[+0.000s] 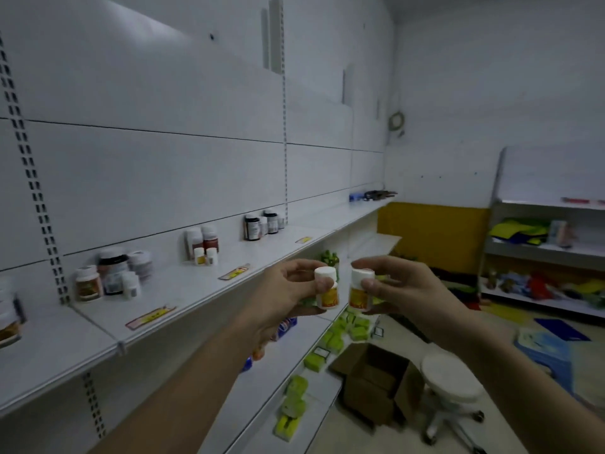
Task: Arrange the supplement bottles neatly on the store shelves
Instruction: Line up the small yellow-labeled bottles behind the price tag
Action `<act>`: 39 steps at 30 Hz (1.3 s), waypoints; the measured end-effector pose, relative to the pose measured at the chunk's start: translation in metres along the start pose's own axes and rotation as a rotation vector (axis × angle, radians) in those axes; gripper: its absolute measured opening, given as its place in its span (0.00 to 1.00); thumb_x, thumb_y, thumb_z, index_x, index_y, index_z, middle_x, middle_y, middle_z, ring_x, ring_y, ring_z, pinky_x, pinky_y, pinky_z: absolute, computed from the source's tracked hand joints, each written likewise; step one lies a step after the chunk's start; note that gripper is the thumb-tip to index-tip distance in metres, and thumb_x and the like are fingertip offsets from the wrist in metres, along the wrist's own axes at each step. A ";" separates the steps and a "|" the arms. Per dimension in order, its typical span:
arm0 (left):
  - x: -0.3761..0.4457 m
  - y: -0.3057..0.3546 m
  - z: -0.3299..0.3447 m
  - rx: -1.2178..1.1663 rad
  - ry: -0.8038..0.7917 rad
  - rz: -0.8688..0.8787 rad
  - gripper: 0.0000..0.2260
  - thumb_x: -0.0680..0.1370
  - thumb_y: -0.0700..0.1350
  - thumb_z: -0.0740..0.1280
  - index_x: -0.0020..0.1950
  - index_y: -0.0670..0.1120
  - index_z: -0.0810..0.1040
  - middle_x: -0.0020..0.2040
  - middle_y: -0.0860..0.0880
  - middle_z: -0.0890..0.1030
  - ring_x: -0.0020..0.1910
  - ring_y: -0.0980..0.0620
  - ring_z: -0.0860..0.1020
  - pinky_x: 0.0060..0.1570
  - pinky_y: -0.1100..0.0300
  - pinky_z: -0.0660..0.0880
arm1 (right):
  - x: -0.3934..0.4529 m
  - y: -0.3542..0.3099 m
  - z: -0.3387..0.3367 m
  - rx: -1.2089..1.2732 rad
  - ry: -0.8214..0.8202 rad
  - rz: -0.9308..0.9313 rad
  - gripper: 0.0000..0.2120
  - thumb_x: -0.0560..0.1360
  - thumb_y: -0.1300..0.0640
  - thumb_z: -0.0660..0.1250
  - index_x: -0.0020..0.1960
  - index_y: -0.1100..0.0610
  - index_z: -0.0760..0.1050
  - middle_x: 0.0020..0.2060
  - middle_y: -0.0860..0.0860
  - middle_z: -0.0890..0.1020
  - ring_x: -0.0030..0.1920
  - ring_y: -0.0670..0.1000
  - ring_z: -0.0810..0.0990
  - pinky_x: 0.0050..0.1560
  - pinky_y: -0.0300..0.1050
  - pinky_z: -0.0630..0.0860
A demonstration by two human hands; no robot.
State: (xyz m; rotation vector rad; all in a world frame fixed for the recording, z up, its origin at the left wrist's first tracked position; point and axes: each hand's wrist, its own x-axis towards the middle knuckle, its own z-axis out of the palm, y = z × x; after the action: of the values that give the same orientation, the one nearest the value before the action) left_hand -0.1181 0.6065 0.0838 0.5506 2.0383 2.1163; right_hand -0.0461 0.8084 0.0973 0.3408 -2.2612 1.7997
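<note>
My left hand [288, 291] grips a small white bottle with an orange label [327, 290], held upright in front of the shelf edge. My right hand [406, 291] pinches a matching white bottle [359, 288] right beside it. Both are in the air, slightly apart. On the white shelf [183, 290] stand groups of supplement bottles: a cluster at the left [111, 275], a middle group with two small white bottles [203, 245], and dark bottles further back [262, 224]. A jar [8, 309] shows at the far left edge.
Yellow price tags [150, 317] line the shelf front. Lower shelves hold green packets [294, 401]. An open cardboard box [376, 381] and a white stool [451, 381] stand on the floor. Another shelving unit [543, 247] with colourful goods stands at right.
</note>
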 end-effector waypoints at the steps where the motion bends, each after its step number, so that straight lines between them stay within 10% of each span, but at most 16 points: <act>1: 0.010 -0.008 0.008 -0.003 -0.005 -0.005 0.15 0.71 0.39 0.75 0.57 0.44 0.80 0.51 0.46 0.85 0.49 0.46 0.85 0.44 0.51 0.82 | 0.006 0.011 -0.008 0.005 0.019 0.013 0.12 0.75 0.61 0.68 0.58 0.54 0.80 0.52 0.52 0.84 0.50 0.53 0.85 0.49 0.53 0.83; 24: 0.334 -0.111 0.020 0.091 0.008 0.035 0.15 0.71 0.43 0.76 0.57 0.48 0.82 0.50 0.50 0.86 0.49 0.51 0.84 0.47 0.55 0.82 | 0.267 0.183 -0.114 -0.133 0.079 0.092 0.10 0.78 0.64 0.65 0.57 0.55 0.79 0.51 0.50 0.83 0.49 0.45 0.84 0.44 0.37 0.81; 32: 0.452 -0.145 0.042 0.189 0.099 0.024 0.13 0.71 0.44 0.76 0.55 0.49 0.82 0.49 0.52 0.86 0.49 0.50 0.84 0.47 0.52 0.82 | 0.383 0.254 -0.170 -0.096 0.006 0.065 0.11 0.79 0.66 0.64 0.58 0.57 0.80 0.54 0.56 0.83 0.54 0.56 0.82 0.56 0.54 0.81; 39: 0.538 -0.147 0.054 0.264 0.263 -0.011 0.13 0.71 0.43 0.76 0.55 0.50 0.83 0.49 0.51 0.86 0.51 0.50 0.84 0.51 0.51 0.81 | 0.486 0.293 -0.219 0.005 -0.137 0.047 0.13 0.79 0.68 0.62 0.59 0.58 0.79 0.53 0.56 0.83 0.55 0.55 0.82 0.53 0.45 0.81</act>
State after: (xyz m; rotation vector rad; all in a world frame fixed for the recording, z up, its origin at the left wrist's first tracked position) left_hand -0.6147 0.8583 0.0233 0.3040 2.4793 2.0169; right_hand -0.5928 1.0673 0.0316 0.4286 -2.3753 1.8588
